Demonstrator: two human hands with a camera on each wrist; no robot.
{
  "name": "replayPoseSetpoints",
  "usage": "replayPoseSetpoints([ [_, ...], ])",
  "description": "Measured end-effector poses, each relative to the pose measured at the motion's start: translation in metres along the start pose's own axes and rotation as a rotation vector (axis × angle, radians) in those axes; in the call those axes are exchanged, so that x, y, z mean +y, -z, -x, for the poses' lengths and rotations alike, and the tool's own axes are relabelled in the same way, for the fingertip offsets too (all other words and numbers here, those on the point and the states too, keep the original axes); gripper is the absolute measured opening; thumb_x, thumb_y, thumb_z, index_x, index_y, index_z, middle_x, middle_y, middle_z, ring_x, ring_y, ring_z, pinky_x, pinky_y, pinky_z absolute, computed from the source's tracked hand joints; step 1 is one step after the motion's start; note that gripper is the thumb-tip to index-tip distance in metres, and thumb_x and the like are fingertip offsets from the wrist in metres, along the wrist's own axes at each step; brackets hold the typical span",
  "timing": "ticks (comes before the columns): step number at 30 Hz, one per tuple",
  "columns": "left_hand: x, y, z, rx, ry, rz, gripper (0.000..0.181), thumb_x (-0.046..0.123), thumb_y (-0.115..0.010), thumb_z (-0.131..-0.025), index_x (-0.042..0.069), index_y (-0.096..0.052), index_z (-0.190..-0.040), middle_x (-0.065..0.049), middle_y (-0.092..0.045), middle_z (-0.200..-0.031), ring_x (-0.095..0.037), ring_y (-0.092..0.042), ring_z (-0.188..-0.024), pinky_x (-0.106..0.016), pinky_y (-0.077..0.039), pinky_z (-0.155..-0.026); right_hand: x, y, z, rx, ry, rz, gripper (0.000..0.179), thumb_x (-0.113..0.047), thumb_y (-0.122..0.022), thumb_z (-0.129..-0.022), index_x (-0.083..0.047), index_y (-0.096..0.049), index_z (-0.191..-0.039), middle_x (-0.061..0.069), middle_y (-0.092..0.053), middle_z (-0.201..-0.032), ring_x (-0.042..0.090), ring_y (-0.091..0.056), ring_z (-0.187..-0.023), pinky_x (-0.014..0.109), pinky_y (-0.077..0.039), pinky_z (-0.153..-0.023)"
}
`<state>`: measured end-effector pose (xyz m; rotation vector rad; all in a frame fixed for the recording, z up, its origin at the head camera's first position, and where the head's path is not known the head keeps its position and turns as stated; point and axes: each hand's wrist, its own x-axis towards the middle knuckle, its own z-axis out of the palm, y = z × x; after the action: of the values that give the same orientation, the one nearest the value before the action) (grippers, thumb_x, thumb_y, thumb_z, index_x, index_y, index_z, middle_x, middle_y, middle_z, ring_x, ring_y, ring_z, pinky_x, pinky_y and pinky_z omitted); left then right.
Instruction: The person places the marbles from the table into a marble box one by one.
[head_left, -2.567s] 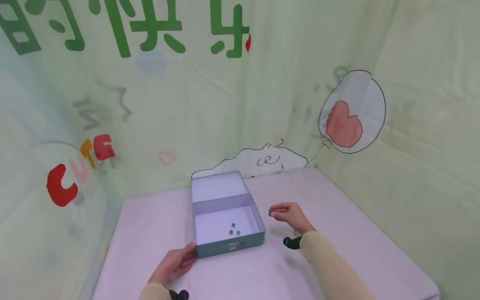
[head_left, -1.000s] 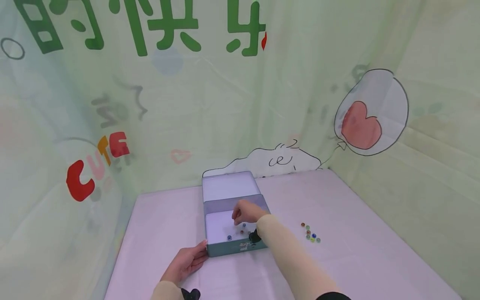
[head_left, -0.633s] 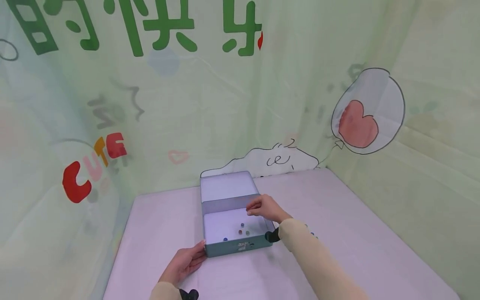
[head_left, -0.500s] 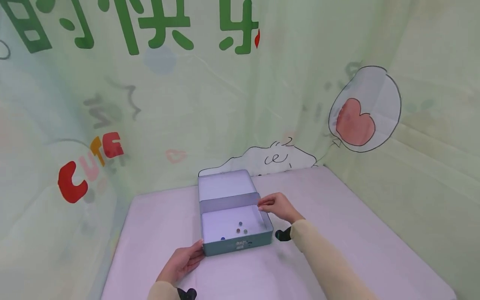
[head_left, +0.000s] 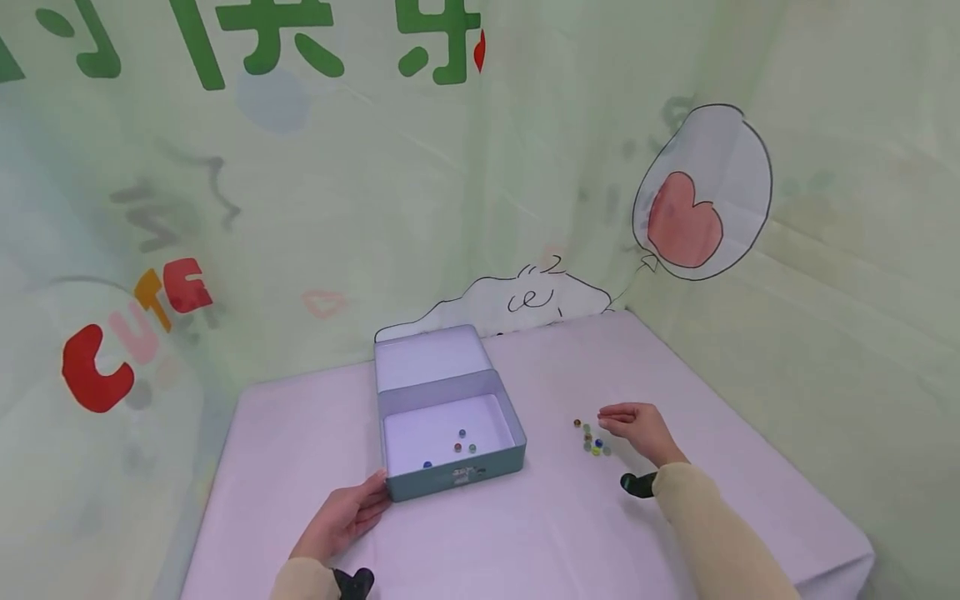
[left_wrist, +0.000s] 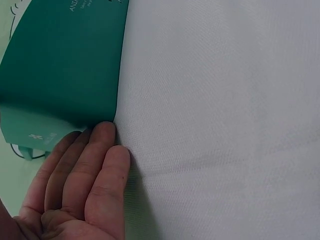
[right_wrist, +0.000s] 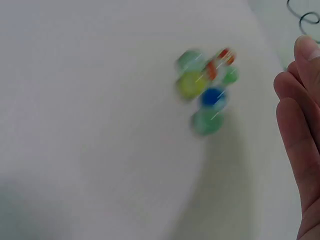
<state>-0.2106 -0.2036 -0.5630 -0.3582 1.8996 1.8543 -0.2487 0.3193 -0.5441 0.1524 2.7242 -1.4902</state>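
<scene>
A green hinged box (head_left: 491, 463) with its lid (head_left: 433, 358) laid back stands on the table. My left hand (head_left: 341, 517) touches its front left corner with extended fingers, seen close in the left wrist view against the green wall (left_wrist: 65, 65). Inside lie several marbles, among them a blue marble (head_left: 427, 465) near the front wall and a reddish marble (head_left: 457, 448). To the right of the box, my right hand (head_left: 641, 429) hovers beside a cluster of loose marbles, including a yellow marble (right_wrist: 192, 85) and a blue marble (right_wrist: 213, 98). Nothing shows between its fingers.
A pale cloth covers the table (head_left: 555, 533). Behind it and along both sides hangs a printed curtain (head_left: 360, 208) with a balloon drawing (head_left: 705, 192). The table's right edge runs beyond my right sleeve (head_left: 720, 525).
The blue marble my right hand pinched earlier is now in the box, near its front left. My right hand has moved from over the box rightward to the loose marbles; the left stays.
</scene>
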Motion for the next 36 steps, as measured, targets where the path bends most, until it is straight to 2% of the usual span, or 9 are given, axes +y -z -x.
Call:
replayPoseSetpoints([
  [3,0.002,0.000,0.003,0.011,0.001,0.008,0.077,0.045,-0.063,-0.101,-0.019,-0.047,-0.140,-0.033,-0.050,-0.146,-0.042,-0.056,-0.135,-0.054,-0.046,-0.115,0.016,-0.001,0.005,0.011,-0.028,0.030,0.036,-0.026,-0.077,-0.094,-0.002,-0.073,-0.120,0.014,-0.077,-0.117,0.023,-0.074,-0.104,0.034,-0.063,-0.092],
  [10,0.004,0.002,0.004,0.020,0.002,0.005,0.078,0.047,-0.063,-0.101,-0.018,-0.047,-0.141,-0.032,-0.051,-0.146,-0.040,-0.058,-0.134,-0.052,-0.047,-0.114,0.039,-0.005,0.014,0.057,-0.056,0.055,0.044,-0.034,-0.080,-0.090,-0.004,-0.073,-0.122,0.011,-0.077,-0.116,0.027,-0.071,-0.113,0.040,-0.060,-0.098],
  [14,0.007,0.002,0.005,0.022,0.004,0.006,0.079,0.047,-0.062,-0.101,-0.017,-0.046,-0.142,-0.032,-0.049,-0.147,-0.041,-0.055,-0.136,-0.053,-0.046,-0.115,0.039,-0.010,0.015,0.083,-0.026,0.043,0.045,-0.030,-0.080,-0.090,-0.002,-0.071,-0.124,0.013,-0.077,-0.117,0.026,-0.073,-0.110,0.034,-0.062,-0.093],
  [17,0.008,0.001,0.006,0.025,0.008,0.016,0.078,0.046,-0.062,-0.101,-0.018,-0.046,-0.142,-0.032,-0.049,-0.147,-0.041,-0.055,-0.136,-0.053,-0.045,-0.115,0.034,-0.015,0.016,0.107,0.003,0.087,0.039,-0.025,-0.082,-0.088,-0.003,-0.073,-0.120,0.012,-0.078,-0.111,0.023,-0.075,-0.103,0.032,-0.063,-0.089],
  [22,0.009,0.001,0.006,0.030,0.019,0.023,0.078,0.047,-0.062,-0.101,-0.018,-0.045,-0.143,-0.032,-0.048,-0.148,-0.041,-0.054,-0.137,-0.053,-0.045,-0.116,0.026,-0.022,0.019,0.139,0.046,0.173,0.032,-0.021,-0.083,-0.086,-0.005,-0.076,-0.113,0.009,-0.079,-0.103,0.022,-0.076,-0.096,0.040,-0.063,-0.088],
  [25,0.009,0.001,0.007,0.029,0.021,0.024,0.078,0.047,-0.061,-0.101,-0.018,-0.045,-0.143,-0.032,-0.047,-0.148,-0.041,-0.054,-0.137,-0.052,-0.045,-0.116,0.025,-0.024,0.023,0.153,0.064,0.189,0.029,-0.018,-0.082,-0.086,-0.004,-0.076,-0.111,0.011,-0.079,-0.101,0.024,-0.076,-0.095,0.042,-0.063,-0.087],
  [31,0.006,-0.001,0.006,0.026,0.023,0.024,0.076,0.045,-0.062,-0.102,-0.018,-0.046,-0.142,-0.032,-0.049,-0.147,-0.040,-0.057,-0.134,-0.052,-0.046,-0.115,0.031,-0.026,0.030,0.164,0.052,0.198,0.025,-0.015,-0.079,-0.089,-0.003,-0.076,-0.111,0.012,-0.079,-0.102,0.025,-0.076,-0.096,0.042,-0.063,-0.087],
  [36,0.004,-0.002,0.005,0.023,0.029,0.017,0.076,0.045,-0.062,-0.101,-0.018,-0.047,-0.141,-0.032,-0.051,-0.146,-0.040,-0.059,-0.133,-0.052,-0.047,-0.115,0.034,-0.026,0.034,0.162,0.042,0.223,0.026,-0.016,-0.081,-0.087,-0.005,-0.076,-0.111,0.010,-0.079,-0.102,0.025,-0.075,-0.095,0.045,-0.062,-0.088],
])
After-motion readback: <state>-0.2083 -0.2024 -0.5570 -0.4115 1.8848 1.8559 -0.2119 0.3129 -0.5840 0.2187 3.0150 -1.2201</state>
